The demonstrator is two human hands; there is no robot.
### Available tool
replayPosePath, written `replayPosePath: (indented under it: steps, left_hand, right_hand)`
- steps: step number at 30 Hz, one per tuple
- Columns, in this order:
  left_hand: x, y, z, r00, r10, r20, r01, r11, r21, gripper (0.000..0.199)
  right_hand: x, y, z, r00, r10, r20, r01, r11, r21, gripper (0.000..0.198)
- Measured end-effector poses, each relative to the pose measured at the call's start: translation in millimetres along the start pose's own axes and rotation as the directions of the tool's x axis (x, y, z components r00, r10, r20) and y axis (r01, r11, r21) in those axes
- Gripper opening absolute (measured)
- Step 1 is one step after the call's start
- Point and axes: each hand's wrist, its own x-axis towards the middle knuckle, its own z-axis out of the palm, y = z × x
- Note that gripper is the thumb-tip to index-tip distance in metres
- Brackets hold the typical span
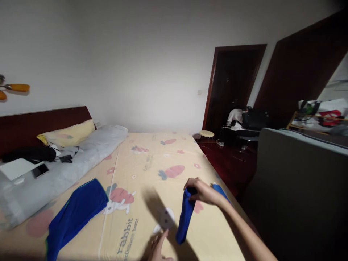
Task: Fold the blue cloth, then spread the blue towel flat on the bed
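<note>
My right hand [199, 191] grips the top end of a blue cloth roll [186, 219], which hangs nearly upright above the bed with its lower end tilted to the left. Below and to the left of it, my left hand [159, 249] is partly cut off by the bottom edge; its fingers are apart and it holds nothing. A larger blue cloth [78, 214] with a thin green edge lies spread out on the left of the bed. Beyond my right wrist, a lighter blue piece [220, 190] rests near the bed's right edge, partly hidden by my arm.
The bed has a yellow printed sheet [146, 152]. Along its left side lie a grey bedding roll [89, 154], a yellow pillow [67, 134], a phone [40, 170] and a black bag [32, 154]. A round stool [206, 134] stands past the far right corner; a dark grey panel [296, 192] rises at right.
</note>
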Motion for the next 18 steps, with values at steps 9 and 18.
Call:
replayPosePath:
  steps: [9, 18]
  left_hand:
    - [8, -49, 9, 0.994, 0.036, -0.106, -0.030, 0.998, 0.061, 0.086]
    - [1, -120, -23, 0.846, 0.049, -0.531, -0.017, 0.998, 0.065, 0.046]
  right_hand:
    - [2, 99, -71, 0.952, 0.089, -0.292, -0.190, 0.920, -0.341, 0.023]
    - [-127, 205, 119, 0.884, 0.150, -0.443, -0.380, 0.784, -0.492, 0.047]
